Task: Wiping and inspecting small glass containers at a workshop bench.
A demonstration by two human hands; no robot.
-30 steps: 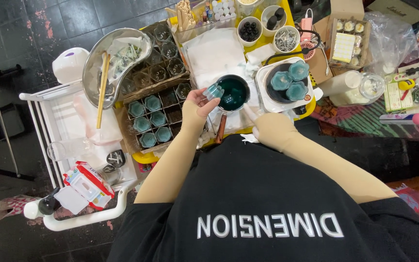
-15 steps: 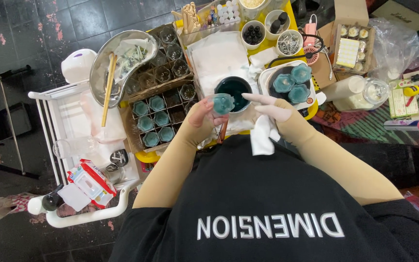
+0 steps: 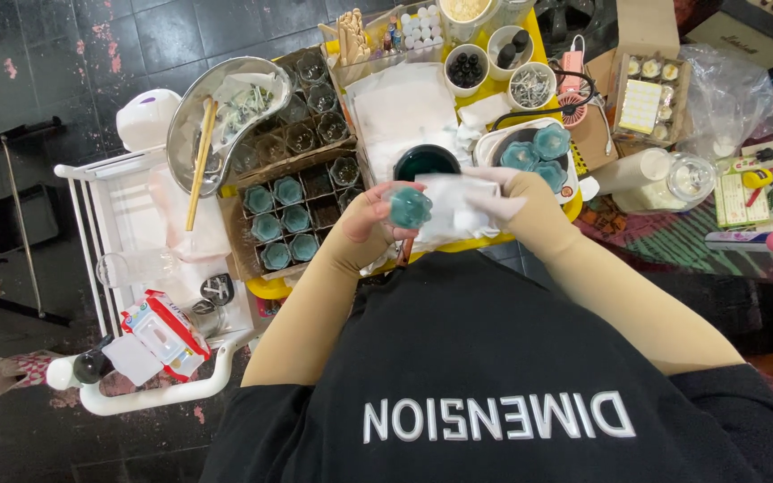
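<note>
Teal glass cup (image 3: 411, 207) pinched in left hand (image 3: 369, 219), right hand (image 3: 512, 204) pressing crumpled white tissue (image 3: 451, 207) against it

1. Teal glass cup (image 3: 411, 207), frame centre.
2. White cloth (image 3: 458, 210) beside it.
3. Yellow desk (image 3: 574, 207) edge, centre right.
4. Silver bowl (image 3: 191, 107), upper left.
5. Black floor tiles (image 3: 64, 45) w/ pink specks, upper left.

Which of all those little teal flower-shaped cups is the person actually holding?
The teal cup between the left hand and the right hand with its white cloth; the others sit in the cardboard divider box or white tray.
</note>
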